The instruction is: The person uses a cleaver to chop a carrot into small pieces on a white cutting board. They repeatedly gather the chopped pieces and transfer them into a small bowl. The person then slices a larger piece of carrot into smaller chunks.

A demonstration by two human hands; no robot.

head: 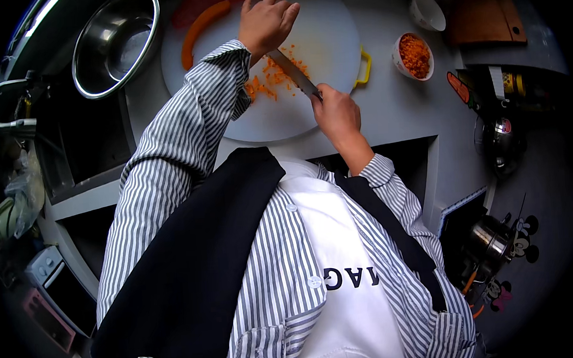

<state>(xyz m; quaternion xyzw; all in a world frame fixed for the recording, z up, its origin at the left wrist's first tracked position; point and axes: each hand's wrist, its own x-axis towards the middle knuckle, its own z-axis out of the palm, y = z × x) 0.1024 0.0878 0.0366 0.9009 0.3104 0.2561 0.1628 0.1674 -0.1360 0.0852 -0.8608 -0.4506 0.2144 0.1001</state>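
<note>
My right hand point(337, 112) grips the handle of a kitchen knife point(293, 71), whose blade slants to the upper left, low over a round white cutting board point(327, 38). Around the blade lie small chopped bits of an orange vegetable point(260, 88), perhaps carrot. Beyond the knife's tip, my left hand point(270, 21) hovers over the board with fingers apart and nothing visible in it; its wrist partly hides the tip. A long curved piece of orange vegetable point(188, 42) rests on the board's left side. The board has a yellow handle point(364, 67) at its right.
A large steel basin point(116, 46) stands left of the board, by a sink point(92, 136) with a faucet point(3, 93). To the right are a bowl of finely chopped orange vegetable point(413, 57), a white bowl point(427, 12) and a wooden board point(485, 14). A pot point(487, 240) sits lower right.
</note>
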